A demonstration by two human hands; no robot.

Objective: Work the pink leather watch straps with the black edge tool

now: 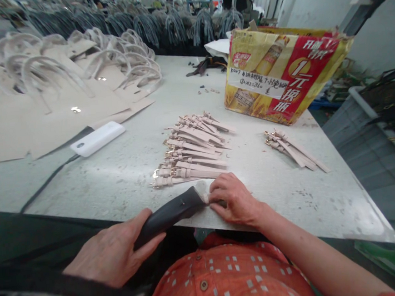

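Observation:
My left hand (115, 252) grips a black tool (170, 214) by its dark handle, its tip pointing right at the table's near edge. My right hand (234, 200) is closed on a small beige strap piece (206, 198) right at that tip, pressing it on the table (117, 172). Just beyond my right hand lies a row of several beige straps with gold buckles (192, 150). A smaller bunch of the same straps (295, 151) lies to the right.
A red and yellow cardboard box (283, 73) stands at the back right. Stacked beige bag panels with handles (52, 91) fill the left. A white flat device (97, 138) with a dark cable lies beside them. A grey bin (371, 148) stands off the right edge.

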